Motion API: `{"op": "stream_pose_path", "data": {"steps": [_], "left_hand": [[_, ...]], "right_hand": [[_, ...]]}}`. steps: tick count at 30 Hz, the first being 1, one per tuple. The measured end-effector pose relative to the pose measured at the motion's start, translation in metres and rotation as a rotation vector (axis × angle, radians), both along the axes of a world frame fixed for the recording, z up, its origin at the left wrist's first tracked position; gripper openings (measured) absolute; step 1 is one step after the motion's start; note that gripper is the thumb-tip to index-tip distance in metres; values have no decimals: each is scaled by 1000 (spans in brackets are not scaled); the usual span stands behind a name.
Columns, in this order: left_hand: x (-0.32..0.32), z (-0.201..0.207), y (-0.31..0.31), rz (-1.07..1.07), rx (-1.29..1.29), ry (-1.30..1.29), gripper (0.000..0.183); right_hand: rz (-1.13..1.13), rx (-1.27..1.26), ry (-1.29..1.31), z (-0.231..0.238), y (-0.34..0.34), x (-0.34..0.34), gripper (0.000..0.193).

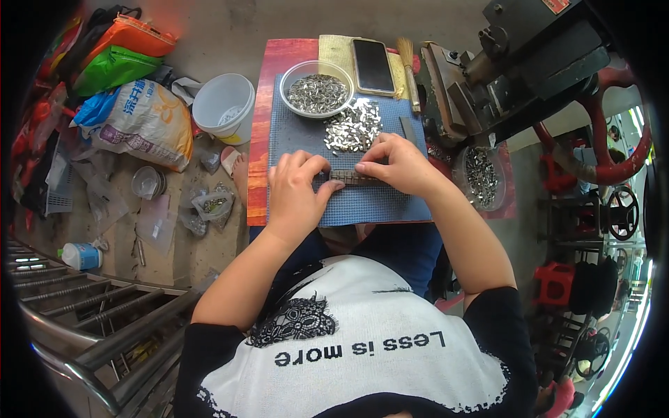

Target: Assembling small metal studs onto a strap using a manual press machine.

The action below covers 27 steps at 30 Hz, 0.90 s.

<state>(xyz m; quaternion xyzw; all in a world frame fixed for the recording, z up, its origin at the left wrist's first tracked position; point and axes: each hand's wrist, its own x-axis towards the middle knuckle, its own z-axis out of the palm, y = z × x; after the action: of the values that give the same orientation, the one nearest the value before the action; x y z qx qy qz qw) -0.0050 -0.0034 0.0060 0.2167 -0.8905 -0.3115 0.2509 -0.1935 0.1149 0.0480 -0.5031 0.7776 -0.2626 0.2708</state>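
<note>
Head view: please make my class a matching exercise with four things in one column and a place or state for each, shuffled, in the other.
1. Phone
2. Bucket
3. Metal bar
4. Bowl

A. Between left hand and right hand
B. Heaped with grey metal pieces
C. Dark-screened, on yellow cloth
D. Left of the table

Pairs: 1-C, 2-D, 3-A, 4-B
</note>
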Motion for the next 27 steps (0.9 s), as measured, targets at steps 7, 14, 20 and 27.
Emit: {"op": "stream_pose_path", "data": {"steps": [7, 14, 20, 27], "left_hand": [[0, -2, -1, -7, 12, 3, 24], [1, -2, -1, -8, -4, -2, 24], [0, -2, 0, -3, 3, -1, 24], [0, -2, -1, -3, -10, -5, 24]], "right_hand": [[15, -62, 90, -6, -18, 17, 22], [56, -86, 96, -8, -7, 8, 17], [55, -60, 109, -9, 2, -2, 18], [18, -18, 78, -6, -2, 5, 20]]}}
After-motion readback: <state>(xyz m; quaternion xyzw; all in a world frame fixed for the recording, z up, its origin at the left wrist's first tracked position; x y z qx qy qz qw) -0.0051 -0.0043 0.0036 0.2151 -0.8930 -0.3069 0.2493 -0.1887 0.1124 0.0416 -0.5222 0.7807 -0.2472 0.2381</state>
